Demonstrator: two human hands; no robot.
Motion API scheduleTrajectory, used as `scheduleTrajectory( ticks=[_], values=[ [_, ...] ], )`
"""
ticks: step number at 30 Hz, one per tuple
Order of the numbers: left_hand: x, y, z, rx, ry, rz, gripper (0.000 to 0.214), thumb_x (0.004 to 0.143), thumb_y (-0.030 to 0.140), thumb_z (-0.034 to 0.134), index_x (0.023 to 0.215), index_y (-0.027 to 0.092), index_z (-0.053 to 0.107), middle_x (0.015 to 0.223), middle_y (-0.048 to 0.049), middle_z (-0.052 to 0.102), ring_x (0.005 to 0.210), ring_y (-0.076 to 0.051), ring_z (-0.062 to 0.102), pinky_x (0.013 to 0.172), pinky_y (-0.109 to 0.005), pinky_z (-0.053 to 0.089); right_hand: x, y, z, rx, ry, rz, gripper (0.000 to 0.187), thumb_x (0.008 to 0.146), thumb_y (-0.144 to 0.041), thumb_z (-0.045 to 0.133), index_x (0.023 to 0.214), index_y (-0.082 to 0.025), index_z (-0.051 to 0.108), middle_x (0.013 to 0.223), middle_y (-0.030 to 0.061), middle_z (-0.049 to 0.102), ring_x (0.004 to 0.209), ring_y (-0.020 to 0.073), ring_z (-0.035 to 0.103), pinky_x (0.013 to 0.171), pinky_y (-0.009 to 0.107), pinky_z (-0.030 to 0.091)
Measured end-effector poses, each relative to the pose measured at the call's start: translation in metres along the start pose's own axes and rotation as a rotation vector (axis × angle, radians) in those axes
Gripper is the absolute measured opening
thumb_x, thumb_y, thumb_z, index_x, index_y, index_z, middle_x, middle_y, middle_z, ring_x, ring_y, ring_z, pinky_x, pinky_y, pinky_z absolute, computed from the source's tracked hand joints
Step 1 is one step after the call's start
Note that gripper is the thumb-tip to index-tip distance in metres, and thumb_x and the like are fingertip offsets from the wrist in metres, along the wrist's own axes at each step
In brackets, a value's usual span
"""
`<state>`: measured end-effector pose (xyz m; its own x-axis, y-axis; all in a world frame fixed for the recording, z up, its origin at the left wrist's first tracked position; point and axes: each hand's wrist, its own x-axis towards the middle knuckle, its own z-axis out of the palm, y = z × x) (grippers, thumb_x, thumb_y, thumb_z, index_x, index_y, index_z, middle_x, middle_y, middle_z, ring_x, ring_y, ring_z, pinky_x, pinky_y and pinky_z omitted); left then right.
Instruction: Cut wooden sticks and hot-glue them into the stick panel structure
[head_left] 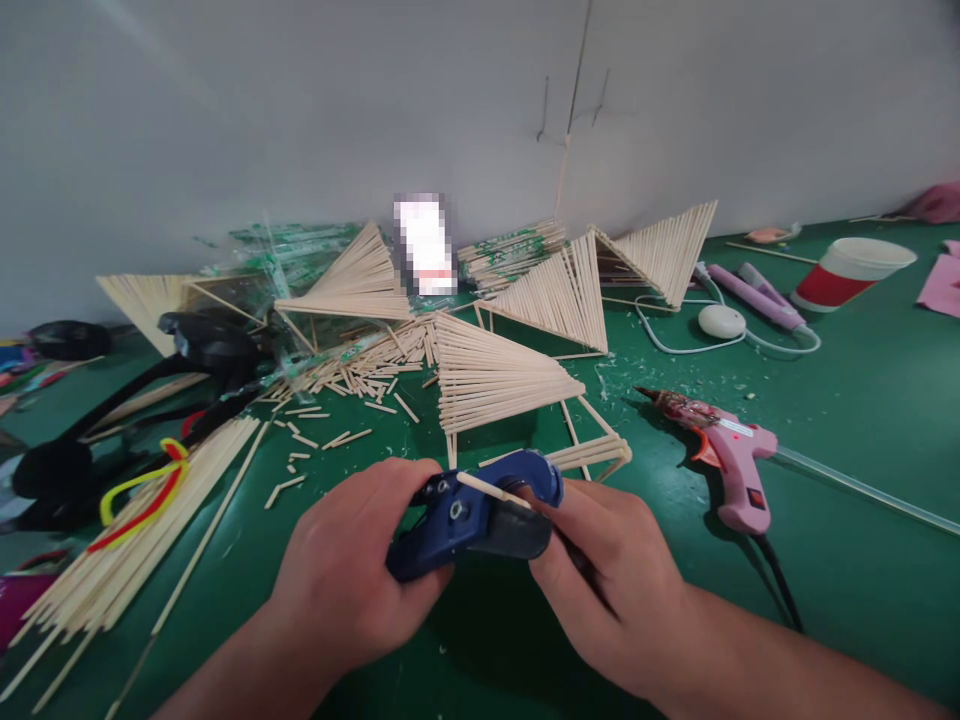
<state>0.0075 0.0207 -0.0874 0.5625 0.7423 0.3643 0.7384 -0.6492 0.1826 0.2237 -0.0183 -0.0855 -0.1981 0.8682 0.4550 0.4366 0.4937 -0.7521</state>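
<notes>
My left hand [356, 560] is wrapped round the body of a blue hand tool [442, 535] with bolts on its side and a dark, rounded part at its right end. A short wooden stick [484, 487] lies across the tool, slanting down towards my right hand. At that rounded end my right hand [615, 580] is closed, its fingertips round the stick's end and against the tool; the exact grip is partly hidden. Just beyond the tool stands a fan-shaped frame of glued sticks [502, 375], with a triangular stick base [600, 450] at its right.
A pink glue gun [739, 460] lies at the right, near a white-and-red cup [847, 275]. More fan-shaped stick frames [555, 300] stand along the wall. Cut stick pieces [367, 375], long sticks [180, 500] and a black strap-like item [210, 345] lie to the left.
</notes>
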Motion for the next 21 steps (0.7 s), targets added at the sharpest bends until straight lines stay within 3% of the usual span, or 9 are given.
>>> scheduleTrajectory(
  ticks=[21],
  values=[
    [-0.0024,-0.004,-0.0004,-0.002,-0.006,-0.008,0.043,0.071,0.03,0.058,0.113,0.025,0.051,0.099,-0.0058,0.068,0.087,-0.026,0.069,0.075,-0.038,0.056,-0.0002,0.0033,0.0007,-0.041,-0.008,0.002,0.023,0.092,-0.016,0.044,0.071,-0.017,0.054,0.058,-0.0047,0.043,0.051,0.0088,0.037,0.048,0.023,0.031]
  ],
)
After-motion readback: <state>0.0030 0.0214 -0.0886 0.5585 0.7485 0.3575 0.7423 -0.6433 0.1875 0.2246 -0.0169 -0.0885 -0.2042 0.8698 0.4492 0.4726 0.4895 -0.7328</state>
